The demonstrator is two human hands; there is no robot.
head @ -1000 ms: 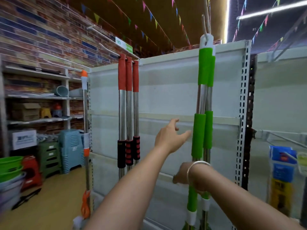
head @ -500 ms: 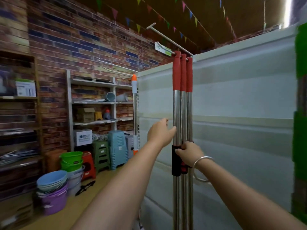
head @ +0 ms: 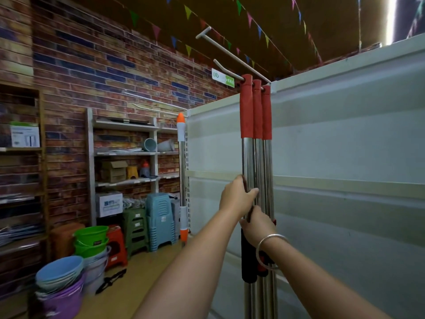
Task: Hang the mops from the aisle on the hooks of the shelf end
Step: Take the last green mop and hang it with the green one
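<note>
Three red-capped mop handles [head: 255, 157] hang side by side from a hook [head: 226, 71] at the top of the shelf end [head: 345, 146], their steel shafts running straight up and down. Both hands meet on the shafts, directly ahead of the person. The left hand [head: 236, 196] sits higher, fingers curled around the nearest shaft. The right hand [head: 258, 229], a bangle [head: 271, 249] on its wrist, grips just below, touching the left. The hook lies well above both hands, so any lift must travel upward along the shafts.
</note>
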